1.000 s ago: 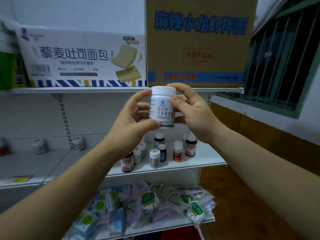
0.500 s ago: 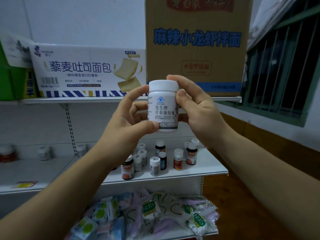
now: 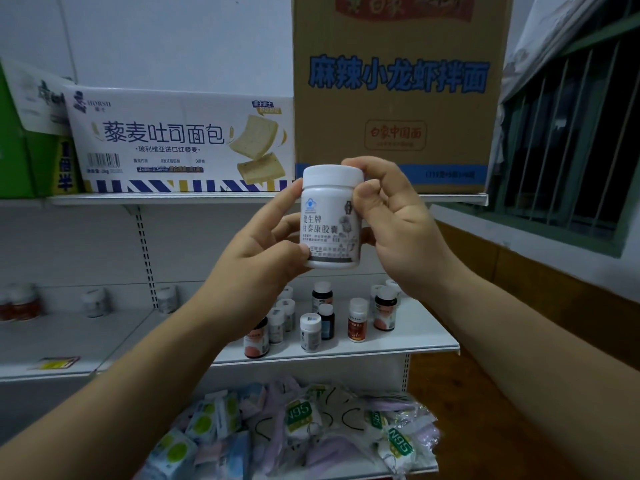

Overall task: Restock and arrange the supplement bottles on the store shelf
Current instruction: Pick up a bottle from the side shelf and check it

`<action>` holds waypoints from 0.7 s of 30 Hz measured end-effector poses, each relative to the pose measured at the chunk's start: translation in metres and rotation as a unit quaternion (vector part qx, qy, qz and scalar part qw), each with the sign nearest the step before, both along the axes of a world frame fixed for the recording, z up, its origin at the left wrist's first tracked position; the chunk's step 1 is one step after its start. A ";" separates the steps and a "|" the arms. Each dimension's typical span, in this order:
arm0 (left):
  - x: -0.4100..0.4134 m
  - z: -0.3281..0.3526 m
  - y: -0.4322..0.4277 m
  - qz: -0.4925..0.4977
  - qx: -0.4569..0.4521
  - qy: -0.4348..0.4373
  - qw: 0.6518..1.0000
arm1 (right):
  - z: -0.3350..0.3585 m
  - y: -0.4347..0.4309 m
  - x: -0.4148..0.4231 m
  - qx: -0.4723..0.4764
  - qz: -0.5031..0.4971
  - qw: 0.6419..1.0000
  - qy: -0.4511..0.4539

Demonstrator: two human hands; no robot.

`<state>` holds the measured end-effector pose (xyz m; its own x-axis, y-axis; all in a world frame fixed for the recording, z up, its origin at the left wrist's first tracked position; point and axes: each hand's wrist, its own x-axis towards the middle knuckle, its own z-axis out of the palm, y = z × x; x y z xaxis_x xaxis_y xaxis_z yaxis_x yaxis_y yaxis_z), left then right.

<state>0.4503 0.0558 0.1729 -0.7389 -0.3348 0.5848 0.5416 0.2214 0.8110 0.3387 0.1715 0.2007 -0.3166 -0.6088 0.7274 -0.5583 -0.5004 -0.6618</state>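
White metal store shelving [image 3: 398,351] fills the view, with two bare forearms reaching in from seven and five o'clock. At the centre both hands hold one white supplement bottle [image 3: 330,220] upright in the air, label with dark Chinese print facing the camera and white cap [image 3: 332,174] on top. The left hand [image 3: 252,258] pinches the bottle's lower left side, thumb tip on the front near the base and fingers curled round behind. The right hand [image 3: 398,237] grips the upper right side, thumb pressed on the shoulder just under the cap and forefinger hooked over the cap's rim. Below, at six o'clock, a heap of clear-wrapped N95 mask packets [image 3: 299,415] lies on the lowest shelf. Beyond the hands, on the middle shelf, a cluster of small bottles [image 3: 310,332] stands upright: white ones, dark ones with white caps, and a red-labelled one [image 3: 357,320] toward four o'clock of the group. Farther off at nine o'clock, blurred jars [image 3: 166,299] stand in the neighbouring bay, a yellow tag [image 3: 57,363] lying near its front edge. Up on the top shelf, a white bread carton [image 3: 173,143] sits at ten o'clock, touching a tall brown cardboard box [image 3: 394,91] at twelve, with a green box [image 3: 20,150] at the far left. Off at two o'clock is a barred window [image 3: 568,143] with a green frame.
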 end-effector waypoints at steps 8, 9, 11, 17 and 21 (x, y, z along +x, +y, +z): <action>0.004 -0.014 -0.020 0.076 -0.013 0.011 0.997 | -0.021 -0.028 -0.014 0.027 0.068 0.996 -0.042; 0.007 -0.018 -0.025 0.090 -0.013 0.006 0.996 | -0.024 -0.036 -0.013 0.033 0.072 0.996 -0.041; 0.017 -0.026 -0.039 0.119 -0.016 -0.011 0.993 | -0.032 -0.054 -0.007 0.047 0.080 0.995 -0.039; 0.071 -0.055 -0.100 0.179 0.005 -0.050 0.983 | -0.061 -0.132 0.035 0.100 0.137 0.984 -0.052; 0.121 -0.076 -0.157 0.198 0.035 -0.073 0.977 | -0.086 -0.203 0.080 0.129 0.151 0.978 -0.069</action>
<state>0.5713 -0.1013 0.0968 -0.6160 -0.6476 0.4484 0.3026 0.3310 0.8938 0.4192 -0.0315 0.1151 -0.1784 -0.8471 0.5006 -0.3077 -0.4353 -0.8461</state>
